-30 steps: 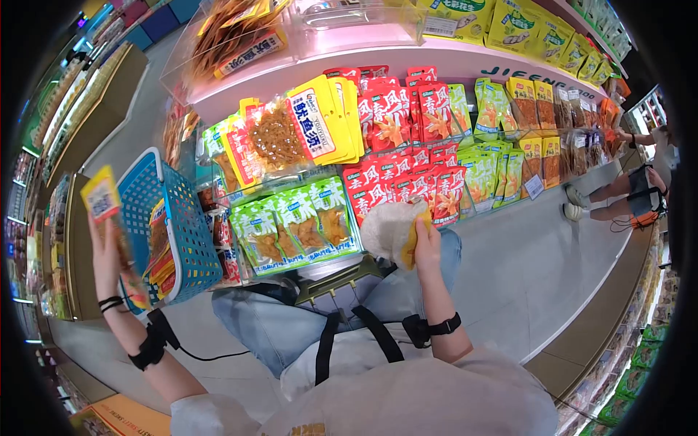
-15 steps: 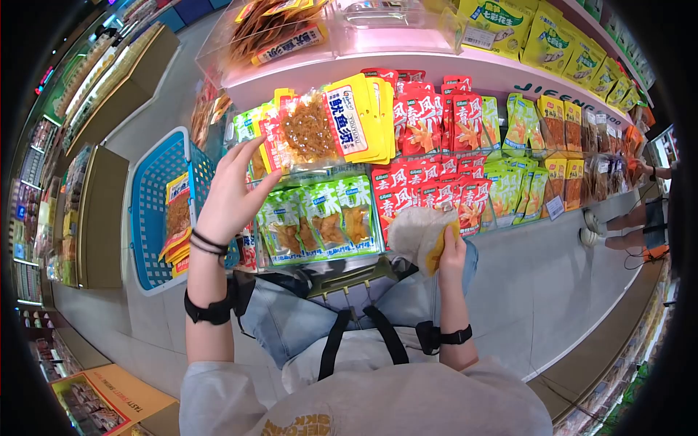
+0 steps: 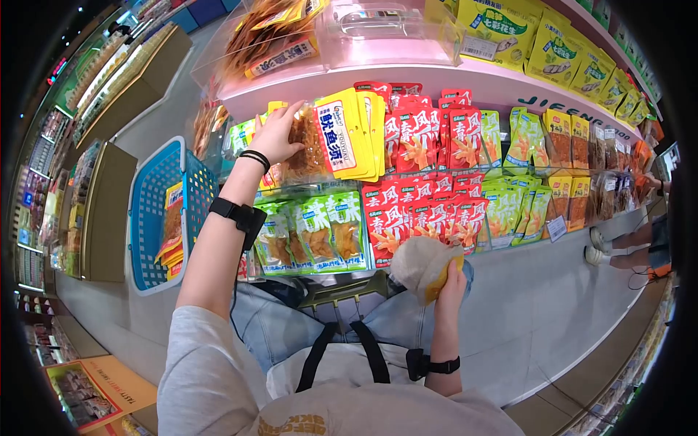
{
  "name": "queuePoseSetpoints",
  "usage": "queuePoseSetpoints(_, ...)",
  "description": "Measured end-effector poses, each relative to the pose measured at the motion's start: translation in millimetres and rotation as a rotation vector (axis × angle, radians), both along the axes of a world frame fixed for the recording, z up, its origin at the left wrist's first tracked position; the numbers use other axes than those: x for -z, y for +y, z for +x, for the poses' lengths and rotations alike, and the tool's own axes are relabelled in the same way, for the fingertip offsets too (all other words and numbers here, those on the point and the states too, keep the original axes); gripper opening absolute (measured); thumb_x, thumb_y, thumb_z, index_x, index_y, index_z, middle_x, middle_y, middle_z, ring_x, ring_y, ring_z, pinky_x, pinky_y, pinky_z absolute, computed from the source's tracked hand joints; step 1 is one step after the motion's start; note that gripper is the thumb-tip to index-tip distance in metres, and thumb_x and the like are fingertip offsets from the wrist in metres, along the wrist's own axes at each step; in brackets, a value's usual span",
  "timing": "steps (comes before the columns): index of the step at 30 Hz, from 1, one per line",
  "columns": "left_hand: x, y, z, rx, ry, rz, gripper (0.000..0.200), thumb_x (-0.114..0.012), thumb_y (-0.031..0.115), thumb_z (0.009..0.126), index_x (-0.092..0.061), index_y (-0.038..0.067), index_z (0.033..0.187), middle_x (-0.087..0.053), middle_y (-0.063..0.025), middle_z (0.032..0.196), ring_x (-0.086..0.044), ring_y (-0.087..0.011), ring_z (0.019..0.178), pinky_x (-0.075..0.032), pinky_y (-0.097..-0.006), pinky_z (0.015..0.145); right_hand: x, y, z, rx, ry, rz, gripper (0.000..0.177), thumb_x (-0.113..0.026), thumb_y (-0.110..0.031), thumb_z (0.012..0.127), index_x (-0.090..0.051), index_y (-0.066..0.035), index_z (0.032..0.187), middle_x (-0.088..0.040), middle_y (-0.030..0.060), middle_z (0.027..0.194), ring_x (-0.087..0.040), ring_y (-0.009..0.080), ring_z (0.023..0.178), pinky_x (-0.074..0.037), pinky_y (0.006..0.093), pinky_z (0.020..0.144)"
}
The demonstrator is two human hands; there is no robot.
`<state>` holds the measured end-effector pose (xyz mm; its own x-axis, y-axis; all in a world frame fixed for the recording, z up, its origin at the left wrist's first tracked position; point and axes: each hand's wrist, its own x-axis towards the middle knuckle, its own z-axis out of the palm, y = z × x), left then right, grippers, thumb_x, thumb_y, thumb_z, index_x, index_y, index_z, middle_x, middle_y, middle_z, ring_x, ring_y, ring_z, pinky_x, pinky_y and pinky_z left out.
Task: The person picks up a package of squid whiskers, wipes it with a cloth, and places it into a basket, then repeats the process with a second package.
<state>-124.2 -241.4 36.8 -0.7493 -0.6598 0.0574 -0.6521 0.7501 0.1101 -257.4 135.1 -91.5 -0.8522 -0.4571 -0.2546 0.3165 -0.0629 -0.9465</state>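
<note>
My left hand [image 3: 276, 138] rests at the left end of a stack of yellow snack packets [image 3: 342, 138], with the thumb and fingers apart over the clear window of the front packet. Brown shredded food shows through that window. Down by my right knee, my right hand [image 3: 449, 285] is closed on a fluffy white cloth [image 3: 422, 265] with a yellow side. Green snack bags [image 3: 316, 232] stand in the row below the yellow packets. Red snack bags [image 3: 414, 138] fill the section just right of them.
A blue plastic basket [image 3: 138, 218] on my left holds several yellow packets [image 3: 171, 229]. Above the rack is a pink shelf [image 3: 407, 62] with clear bins and large yellow-green bags [image 3: 502, 33]. Another person's legs [image 3: 629, 251] show at the far right.
My left hand has moved right and up onto the yellow packets. The view has shifted a little; my right hand still holds the cloth.
</note>
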Motion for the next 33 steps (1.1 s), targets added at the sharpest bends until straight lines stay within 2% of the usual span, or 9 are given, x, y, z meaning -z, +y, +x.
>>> queuePoseSetpoints(6,-4.3,-3.8,12.4,0.060,0.158,-0.206,0.075,-0.075,0.019,0.059,-0.037,0.016,0.123,-0.048,-0.0134,0.103,-0.046,-0.0302,0.105,-0.032,-0.0499,0.095,-6.2,-6.3,-10.5,0.039,-0.018,0.009,0.034,-0.041,-0.028,0.091,-0.053,0.003,0.100,-0.057,0.0053,0.090,-0.052,0.0099,0.081,-0.040,0.0238,0.070)
queuePoseSetpoints(10,-39.6,2.6,23.5,0.130,0.016,0.138,0.034,-0.077,0.016,0.056,-0.060,0.006,0.083,-0.051,-0.0103,0.073,-0.054,-0.0278,0.072,-0.044,-0.0369,0.066,-15.3,-4.3,-16.6,0.041,0.010,0.020,0.036,-0.041,-0.028,0.092,-0.054,0.005,0.097,-0.058,0.0053,0.086,-0.052,0.0096,0.077,-0.040,0.0229,0.067)
queuePoseSetpoints(14,-70.8,24.8,40.2,0.205,0.069,0.103,0.025,-0.073,0.014,0.063,-0.059,0.004,0.080,-0.049,-0.0081,0.067,-0.051,-0.0223,0.062,-0.043,-0.0315,0.060,-7.6,3.9,-23.2,0.006,0.057,0.046,0.037,-0.041,-0.029,0.091,-0.054,0.005,0.097,-0.059,0.0058,0.085,-0.052,0.0100,0.076,-0.040,0.0234,0.067)
queuePoseSetpoints(16,-86.6,33.8,56.4,0.236,0.393,0.064,0.024,-0.071,0.013,0.067,-0.053,-0.001,0.074,-0.049,-0.0076,0.066,-0.050,-0.0159,0.059,-0.043,-0.0286,0.055,-5.5,7.3,-24.1,-0.039,-0.007,0.085,0.040,-0.041,-0.033,0.090,-0.051,0.003,0.104,-0.055,0.0092,0.098,-0.053,0.0127,0.084,-0.042,0.0264,0.071)
queuePoseSetpoints(20,-108.1,67.8,113.8,-0.014,0.787,0.113,0.020,-0.059,0.002,0.079,-0.058,-0.006,0.097,-0.064,-0.0068,0.078,-0.060,-0.0111,0.071,-0.048,-0.0227,0.065,-21.3,0.8,-14.8,0.078,-0.007,-0.014,0.043,-0.038,-0.034,0.090,-0.047,0.003,0.111,-0.054,0.0107,0.104,-0.054,0.0164,0.093,-0.043,0.0292,0.078)
queuePoseSetpoints(22,-54.4,86.5,149.0,-0.077,1.565,0.506,0.038,-0.050,0.004,0.084,-0.043,0.003,0.122,-0.054,-0.0095,0.113,-0.054,-0.0149,0.100,-0.047,-0.0296,0.076,-25.7,-1.6,-10.1,0.138,-0.075,-0.173,0.045,-0.035,-0.032,0.091,-0.041,0.002,0.119,-0.050,0.0122,0.113,-0.052,0.0197,0.101,-0.042,0.0331,0.085)
queuePoseSetpoints(25,-4.3,156.9,150.9,-0.264,1.818,0.980,0.042,-0.042,0.019,0.090,-0.032,0.007,0.129,-0.040,-0.0063,0.129,-0.039,-0.0198,0.118,-0.033,-0.0403,0.097,-37.8,-4.4,3.9,0.134,-0.058,-0.317,0.049,-0.036,-0.035,0.091,-0.035,0.001,0.123,-0.045,0.0133,0.119,-0.049,0.0219,0.107,-0.040,0.0357,0.089)
queuePoseSetpoints(28,63.4,188.2,161.6,-0.347,1.758,1.304,0.040,-0.037,0.021,0.092,-0.031,0.009,0.130,-0.037,-0.0071,0.131,-0.037,-0.0220,0.120,-0.033,-0.0421,0.097,-50.9,-10.5,25.5,-0.144,0.067,-0.499,0.052,-0.039,-0.036,0.089,-0.031,0.000,0.126,-0.041,0.0133,0.124,-0.045,0.0234,0.111,-0.037,0.0373,0.093)
queuePoseSetpoints(33,54.9,219.9,115.3,-0.175,1.682,1.845,0.045,-0.031,0.029,0.094,-0.021,0.013,0.134,-0.030,-0.0095,0.135,-0.034,-0.0273,0.122,-0.035,-0.0475,0.095,-90.3,-46.0,83.7,-0.982,0.969,-0.048,0.057,-0.055,-0.023,0.077,-0.036,-0.006,0.128,-0.027,0.0175,0.135,-0.024,0.0327,0.126,-0.014,0.0499,0.102)
